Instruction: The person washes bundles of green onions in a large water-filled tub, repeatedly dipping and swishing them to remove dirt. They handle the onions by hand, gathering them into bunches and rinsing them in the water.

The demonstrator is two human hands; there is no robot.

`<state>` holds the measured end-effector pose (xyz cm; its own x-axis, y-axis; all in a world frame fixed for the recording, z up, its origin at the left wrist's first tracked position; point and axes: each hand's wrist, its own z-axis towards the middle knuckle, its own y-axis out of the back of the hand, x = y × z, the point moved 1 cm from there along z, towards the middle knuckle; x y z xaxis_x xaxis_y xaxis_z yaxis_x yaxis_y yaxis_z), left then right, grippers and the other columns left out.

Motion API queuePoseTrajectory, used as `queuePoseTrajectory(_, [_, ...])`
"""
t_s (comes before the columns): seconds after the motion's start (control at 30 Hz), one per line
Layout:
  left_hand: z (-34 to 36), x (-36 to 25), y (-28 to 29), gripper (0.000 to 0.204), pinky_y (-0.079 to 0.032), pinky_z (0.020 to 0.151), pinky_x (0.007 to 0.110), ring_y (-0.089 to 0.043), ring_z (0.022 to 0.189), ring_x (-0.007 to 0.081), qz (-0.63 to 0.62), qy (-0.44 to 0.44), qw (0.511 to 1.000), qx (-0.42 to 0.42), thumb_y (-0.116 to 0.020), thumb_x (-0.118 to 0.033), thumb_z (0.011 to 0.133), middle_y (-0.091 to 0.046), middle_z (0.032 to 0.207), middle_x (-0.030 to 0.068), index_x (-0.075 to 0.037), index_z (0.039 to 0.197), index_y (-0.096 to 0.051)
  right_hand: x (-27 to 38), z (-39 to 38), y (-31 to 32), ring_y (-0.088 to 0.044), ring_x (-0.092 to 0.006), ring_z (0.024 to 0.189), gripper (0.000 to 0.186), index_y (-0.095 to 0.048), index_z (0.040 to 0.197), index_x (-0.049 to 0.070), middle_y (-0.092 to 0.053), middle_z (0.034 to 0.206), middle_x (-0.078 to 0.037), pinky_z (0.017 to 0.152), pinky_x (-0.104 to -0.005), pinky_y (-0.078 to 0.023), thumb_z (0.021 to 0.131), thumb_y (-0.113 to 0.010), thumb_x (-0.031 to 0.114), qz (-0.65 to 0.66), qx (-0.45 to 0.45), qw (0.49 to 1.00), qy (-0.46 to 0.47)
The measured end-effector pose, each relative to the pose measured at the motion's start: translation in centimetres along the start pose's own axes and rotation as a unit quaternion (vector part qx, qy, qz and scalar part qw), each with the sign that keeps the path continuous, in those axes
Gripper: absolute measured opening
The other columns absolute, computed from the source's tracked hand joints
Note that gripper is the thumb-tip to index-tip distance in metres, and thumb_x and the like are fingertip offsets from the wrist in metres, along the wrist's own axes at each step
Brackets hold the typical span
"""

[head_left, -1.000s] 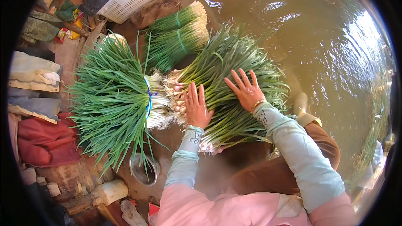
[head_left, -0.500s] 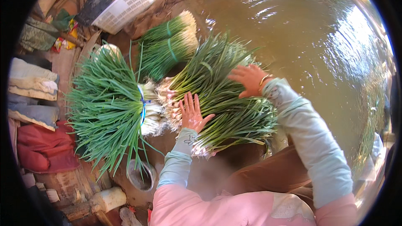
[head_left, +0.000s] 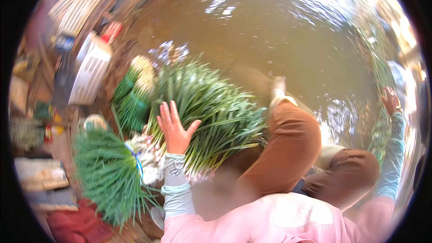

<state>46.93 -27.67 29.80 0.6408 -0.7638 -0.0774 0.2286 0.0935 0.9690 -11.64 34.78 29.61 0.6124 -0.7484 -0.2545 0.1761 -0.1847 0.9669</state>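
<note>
My left hand (head_left: pixel 175 130) lies spread over a large pile of garlic greens (head_left: pixel 211 112), fingers apart. Left of the pile is a bushy bundle of spring onions (head_left: pixel 103 166) tied in blue; behind that sit smaller bundles of thin greens (head_left: pixel 126 99) with pale ends and bands. My right hand (head_left: pixel 389 100) is stretched out to the far right beside stringy greenery (head_left: pixel 378 76) at the water's edge; motion blur hides whether its fingers grip anything.
Muddy water (head_left: pixel 274 40) fills the upper right. My bent knees (head_left: pixel 290 139) are right of the pile. At left are white crates (head_left: pixel 90 76), a dark crate (head_left: pixel 66 76), planks (head_left: pixel 56 153), red cloth (head_left: pixel 76 220) and a metal bowl (head_left: pixel 157 217), partly hidden.
My right hand has left the greens and swung far to the right. My left hand stays spread on the pile. The view has turned, showing more water and my knees.
</note>
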Motion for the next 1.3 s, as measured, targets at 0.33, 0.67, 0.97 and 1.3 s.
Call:
queuePoseTrajectory(0.33, [19.0,-26.2,4.7,0.047,-0.029,0.108,0.042,-0.035,0.134,0.0314,-0.113,-0.277,0.954,-0.026,-0.056,-0.015,0.092,-0.043,0.140,0.0155,-0.003,0.136,-0.043,2.7,-39.1,-13.9,-0.057,-0.0329,0.108,0.037,-0.060,0.116,0.008,-0.061,0.115,-0.018,0.094,-0.0406,-0.045,0.084,-0.057,0.027,0.190,0.107,0.899,-0.381])
queuePoseTrajectory(0.67, [18.3,-57.1,-5.0,0.051,-0.031,0.108,0.043,-0.036,0.131,0.0350,-0.110,-0.632,0.753,0.147,-0.066,-0.019,0.083,-0.037,0.142,0.0191,-0.003,0.128,-0.049,6.4,-34.1,-21.9,-0.062,-0.0366,0.086,0.022,-0.064,0.095,0.012,-0.066,0.089,-0.015,0.075,-0.0443,-0.049,0.085,-0.053,0.029,0.313,-0.035,0.753,-0.577])
queuePoseTrajectory(0.97, [4.8,-61.7,-17.9,0.050,-0.036,0.104,0.045,-0.041,0.126,0.0392,-0.180,-0.610,0.680,0.366,-0.068,-0.024,0.081,-0.039,0.139,0.0242,0.000,0.123,-0.053,6.0,-28.1,-28.0,-0.069,-0.0283,0.073,0.026,-0.061,0.093,0.001,-0.070,0.081,-0.014,0.063,-0.0392,-0.054,0.081,-0.063,0.024,0.113,0.240,0.712,-0.651])
queuePoseTrajectory(1.3, [-4.4,-60.1,-27.2,0.038,-0.053,0.076,0.031,-0.065,0.092,0.0234,-0.464,-0.104,0.531,0.701,-0.052,-0.028,0.096,-0.060,0.112,0.0129,0.000,0.122,-0.053,17.9,-15.0,-20.0,-0.055,-0.0081,0.055,0.022,-0.064,0.086,0.003,-0.067,0.074,-0.003,0.051,-0.0231,-0.046,0.091,-0.059,0.024,0.794,-0.018,0.442,-0.417])
